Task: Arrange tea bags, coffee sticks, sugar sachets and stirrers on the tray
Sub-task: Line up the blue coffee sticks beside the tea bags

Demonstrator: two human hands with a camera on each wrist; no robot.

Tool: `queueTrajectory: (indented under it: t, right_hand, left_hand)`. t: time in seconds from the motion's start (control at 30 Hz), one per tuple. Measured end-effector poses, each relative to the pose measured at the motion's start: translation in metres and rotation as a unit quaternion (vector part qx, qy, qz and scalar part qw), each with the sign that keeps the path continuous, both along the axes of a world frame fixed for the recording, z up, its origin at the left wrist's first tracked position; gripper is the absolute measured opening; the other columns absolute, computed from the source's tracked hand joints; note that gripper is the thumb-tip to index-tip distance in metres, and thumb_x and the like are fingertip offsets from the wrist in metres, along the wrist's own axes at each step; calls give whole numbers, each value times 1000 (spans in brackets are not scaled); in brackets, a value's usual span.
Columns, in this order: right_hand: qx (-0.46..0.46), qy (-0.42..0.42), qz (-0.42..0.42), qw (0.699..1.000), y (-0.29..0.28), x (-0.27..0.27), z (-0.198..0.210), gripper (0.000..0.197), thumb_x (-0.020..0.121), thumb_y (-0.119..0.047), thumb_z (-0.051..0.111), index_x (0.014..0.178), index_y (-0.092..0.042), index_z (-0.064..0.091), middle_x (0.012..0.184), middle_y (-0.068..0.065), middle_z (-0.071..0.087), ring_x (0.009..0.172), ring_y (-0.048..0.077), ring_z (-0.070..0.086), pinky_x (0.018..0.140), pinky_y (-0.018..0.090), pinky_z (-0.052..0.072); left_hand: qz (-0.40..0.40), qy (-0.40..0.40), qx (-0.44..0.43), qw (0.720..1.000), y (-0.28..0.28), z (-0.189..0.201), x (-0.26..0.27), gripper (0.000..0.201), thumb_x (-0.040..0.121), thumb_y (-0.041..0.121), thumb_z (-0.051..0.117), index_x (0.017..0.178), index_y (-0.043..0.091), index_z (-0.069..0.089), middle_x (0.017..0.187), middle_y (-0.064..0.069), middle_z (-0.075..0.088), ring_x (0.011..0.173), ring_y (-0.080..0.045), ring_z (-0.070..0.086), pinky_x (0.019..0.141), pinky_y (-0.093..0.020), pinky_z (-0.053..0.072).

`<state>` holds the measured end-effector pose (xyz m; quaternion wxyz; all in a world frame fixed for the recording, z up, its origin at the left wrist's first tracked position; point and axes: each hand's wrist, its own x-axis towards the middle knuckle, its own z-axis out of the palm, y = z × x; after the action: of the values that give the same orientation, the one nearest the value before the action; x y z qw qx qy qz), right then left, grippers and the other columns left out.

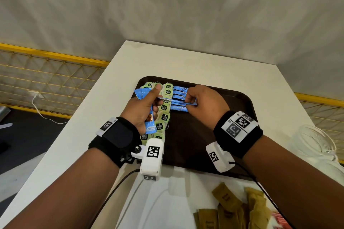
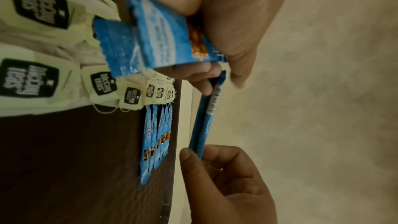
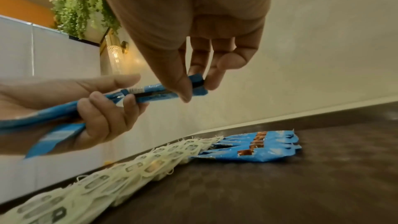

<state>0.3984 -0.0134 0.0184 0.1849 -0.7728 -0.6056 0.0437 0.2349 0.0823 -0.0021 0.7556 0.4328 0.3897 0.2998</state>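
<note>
A person stands at a white tabletop (image 1: pixel 119 72) set against a pale mottled wall (image 1: pixel 186 5), with yellow wire-mesh fencing (image 1: pixel 46 80) running to either side. On the dark brown tray (image 1: pixel 240 102), two overlapping columns of tea bags (image 1: pixel 164 117) line the left edge, and a row of blue coffee sticks (image 1: pixel 179 92) lies just beside them near the far edge. Above the tray, the left hand (image 1: pixel 143 108) grips a bundle of coffee sticks (image 1: pixel 149 119), its fingers curled round them and thumb raised. The right hand (image 1: pixel 204 102) pinches the end of a single coffee stick (image 1: pixel 176 101) between thumb and fingertips, the stick's other end still at the left hand. Brown sugar sachets (image 1: pixel 240 208) lie heaped at the tabletop's near edge, right of centre, off the tray. A clear glass vessel (image 1: pixel 316 141) stands near the right edge. The right wrist view takes in a hanging green plant (image 3: pixel 84 6) and a lit wall lamp (image 3: pixel 115 57).
</note>
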Motion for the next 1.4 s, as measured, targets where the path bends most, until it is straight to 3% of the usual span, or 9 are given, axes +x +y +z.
queueTrajectory:
  t: [0.1,0.2,0.37,0.53,0.67,0.73,0.83,1.07,1.4]
  right_hand:
    - [13,-2,-4,1000,-8,0,0,10,80,-21,66,88,-21,62,94,-3,56,80,13,49,70,27,36]
    - [6,35,-3,999,-11,4,3,20,78,-30,72,95,-25,63,102,-5,60,86,10,51,75,24,37]
    - [-23,30,-4,999,-15,9,3,34,83,-27,69,117,-21,64,111,-5,61,89,4,50,81,15,35]
    - [-55,21,8,998,-19,11,-2,17,84,-26,67,99,-21,69,87,-9,65,62,-2,46,59,5,29]
    - [-108,50,-6,993,-20,17,-10,13,84,-24,68,95,-19,70,87,-6,65,73,5,53,61,8,32]
    - [-156,54,-26,986,-19,21,-12,9,85,-22,66,93,-18,70,87,-3,64,79,9,55,62,16,36]
    - [-215,33,-54,975,-14,27,-15,10,86,-20,66,93,-14,71,87,-3,62,84,12,57,74,23,41]
    - [-241,-13,-75,967,-1,25,-15,24,84,-24,68,102,-8,69,107,9,67,102,23,62,88,33,50]
    - [-261,-27,-22,965,8,16,-15,22,83,-15,67,105,-13,70,111,1,69,104,17,63,93,26,46]
  left_hand:
    - [8,33,37,999,-4,-2,1,13,86,20,69,83,9,64,59,1,56,40,-5,40,38,-16,34]
    - [-2,51,79,996,-5,-5,-1,5,86,16,69,84,12,66,62,-3,49,42,-8,39,40,-18,33]
    - [-27,69,114,991,-7,-11,-2,5,88,15,67,88,18,71,64,0,53,47,-9,40,40,-18,32]
    - [-28,83,102,991,-12,-14,-1,12,88,16,67,98,10,70,62,1,53,45,-6,41,37,-16,33]
    - [-28,92,84,992,-14,-18,-4,9,90,15,65,96,9,66,65,-2,52,47,-6,43,38,-16,36]
    - [-24,93,72,993,-14,-19,-6,5,89,16,65,90,12,64,68,-3,54,44,-4,45,39,-16,37]
    - [-18,87,55,995,-14,-19,-7,7,89,19,66,85,14,63,79,-3,61,47,-4,46,41,-16,38]
    - [-21,92,38,995,-13,-18,-10,14,90,25,65,85,13,63,75,0,63,51,-6,46,42,-17,39]
    - [-28,104,38,993,-12,-17,-11,16,90,26,64,82,12,63,76,-2,62,52,-8,45,41,-17,38]
